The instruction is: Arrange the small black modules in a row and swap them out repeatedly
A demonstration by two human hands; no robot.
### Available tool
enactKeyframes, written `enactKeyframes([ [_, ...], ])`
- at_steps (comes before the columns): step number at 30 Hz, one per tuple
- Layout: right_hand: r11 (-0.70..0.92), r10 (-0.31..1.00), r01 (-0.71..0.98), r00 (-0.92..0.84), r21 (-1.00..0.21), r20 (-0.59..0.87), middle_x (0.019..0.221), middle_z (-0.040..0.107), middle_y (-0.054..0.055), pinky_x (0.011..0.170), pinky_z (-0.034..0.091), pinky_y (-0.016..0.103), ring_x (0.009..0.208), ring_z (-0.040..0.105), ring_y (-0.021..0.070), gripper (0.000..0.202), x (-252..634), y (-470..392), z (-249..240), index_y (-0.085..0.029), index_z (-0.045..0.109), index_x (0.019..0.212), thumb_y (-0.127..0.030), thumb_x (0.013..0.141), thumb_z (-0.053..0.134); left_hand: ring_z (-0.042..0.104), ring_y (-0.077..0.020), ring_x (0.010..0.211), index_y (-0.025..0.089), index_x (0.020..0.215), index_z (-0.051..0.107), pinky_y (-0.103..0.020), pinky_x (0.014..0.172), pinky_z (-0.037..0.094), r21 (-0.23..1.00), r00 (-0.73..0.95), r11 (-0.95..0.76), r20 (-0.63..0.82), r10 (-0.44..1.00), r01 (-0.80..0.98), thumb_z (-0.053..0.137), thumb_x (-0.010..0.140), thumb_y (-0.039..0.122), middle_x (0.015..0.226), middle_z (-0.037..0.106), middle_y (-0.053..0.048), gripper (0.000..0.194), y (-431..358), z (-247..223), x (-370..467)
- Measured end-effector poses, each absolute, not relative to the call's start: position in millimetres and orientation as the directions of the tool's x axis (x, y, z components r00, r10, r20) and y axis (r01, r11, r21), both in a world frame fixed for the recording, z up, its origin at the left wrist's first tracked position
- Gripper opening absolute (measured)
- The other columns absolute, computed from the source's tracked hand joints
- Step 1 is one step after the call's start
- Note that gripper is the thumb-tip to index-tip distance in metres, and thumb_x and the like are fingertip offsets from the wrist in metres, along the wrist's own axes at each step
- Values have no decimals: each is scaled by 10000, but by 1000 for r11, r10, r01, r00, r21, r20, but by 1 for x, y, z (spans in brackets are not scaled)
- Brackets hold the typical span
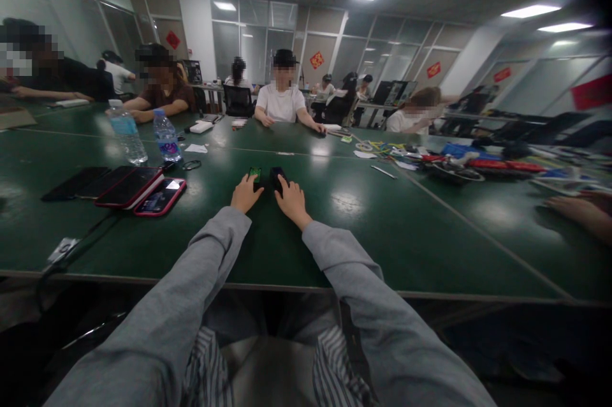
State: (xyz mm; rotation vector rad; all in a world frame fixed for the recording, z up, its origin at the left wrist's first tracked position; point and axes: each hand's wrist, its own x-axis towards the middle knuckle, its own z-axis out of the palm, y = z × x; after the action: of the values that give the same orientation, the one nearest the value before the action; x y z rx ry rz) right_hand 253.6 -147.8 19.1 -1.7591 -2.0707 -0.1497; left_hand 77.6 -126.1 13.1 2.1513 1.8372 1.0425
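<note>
My left hand (pixel 245 194) lies on the green table (pixel 329 254), fingers apart, with fingertips touching a small flat piece with a green, patterned face and dark edge (pixel 256 172). What exactly that piece is, I cannot make out. Just to its right, my right hand (pixel 292 199) rests with fingers spread, the index finger reaching onto a small black block-like object (pixel 276 174). My fingers cover part of both items. They lie side by side with a narrow gap between them.
On the left are a phone in a red case (pixel 160 197), a dark folding case (pixel 125 186) and two water bottles (pixel 167 137). A pen (pixel 384 172) and a pile of cables and tools (pixel 454 163) lie right. Across sits a person in white (pixel 281 103); another person's hand (pixel 576 206) is at right.
</note>
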Motion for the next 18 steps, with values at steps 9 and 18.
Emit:
enactKeyframes([
  [9,192,909,962,-99,-196,404,1202,557,141,905,392,360,1093,510,255,577,254,-147,19,-208,281,1520,-361,982,425,461,-353,1341,204,1381,483,-509,1082,400,498,26,-245,406,913,832,597,889,387,1458,451,-185,538,-129,15,78],
  [18,219,858,948,-75,-230,509,1160,579,136,889,395,356,1055,530,256,575,255,-148,23,-196,298,1518,-375,982,403,461,-349,1343,204,1377,495,-497,1088,405,509,16,-243,409,912,826,616,880,373,1465,451,-173,538,-130,16,78],
])
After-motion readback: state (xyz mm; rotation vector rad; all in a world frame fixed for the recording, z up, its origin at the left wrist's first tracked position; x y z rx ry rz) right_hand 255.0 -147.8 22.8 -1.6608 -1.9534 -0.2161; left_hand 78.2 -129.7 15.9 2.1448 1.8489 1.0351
